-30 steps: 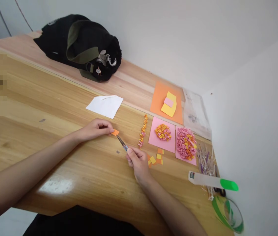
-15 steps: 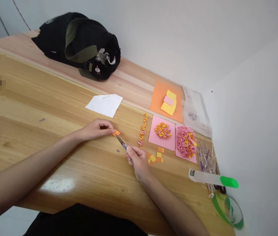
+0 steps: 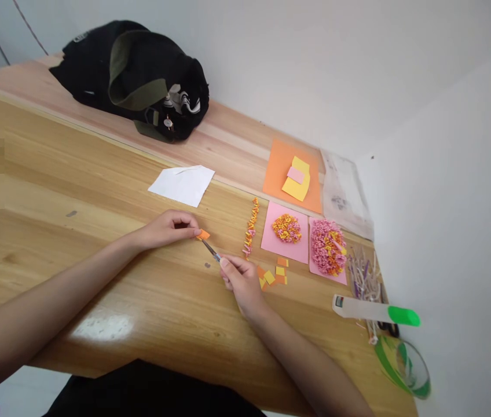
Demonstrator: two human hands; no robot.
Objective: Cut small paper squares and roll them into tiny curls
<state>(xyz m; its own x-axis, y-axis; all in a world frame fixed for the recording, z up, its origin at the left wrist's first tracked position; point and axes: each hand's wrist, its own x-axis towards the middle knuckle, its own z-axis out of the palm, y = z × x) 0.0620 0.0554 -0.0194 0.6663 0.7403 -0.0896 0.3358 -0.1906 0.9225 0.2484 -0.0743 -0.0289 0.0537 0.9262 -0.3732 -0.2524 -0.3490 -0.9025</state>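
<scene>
My left hand (image 3: 169, 230) pinches a small orange paper piece (image 3: 204, 234) between thumb and fingertips, just above the wooden table. Closed around a pair of slim metal tweezers (image 3: 211, 250), my right hand (image 3: 242, 282) holds their pointed tip against the lower edge of that paper. Whether the tips grip the paper is too small to tell. Beside my right hand lie several orange and yellow paper pieces (image 3: 280, 271). Farther up, a row of small twisted paper bits (image 3: 252, 226) runs beside a pink sheet (image 3: 298, 252) bearing a heap of orange, yellow and pink bits (image 3: 287, 228).
A second pink sheet carries a larger heap (image 3: 327, 248). Behind are an orange sheet (image 3: 271, 179), a plastic bag (image 3: 345, 191), white paper (image 3: 182, 185) and a black bag (image 3: 93, 75). A green-capped bottle (image 3: 362, 307), pale strips (image 3: 365, 275) and a clear-and-green round object (image 3: 406, 368) sit right.
The tweezers' tip has shifted slightly left and down along the orange paper's edge, my right hand moving with it. My left hand keeps its pinch. The whole view has shifted slightly.
</scene>
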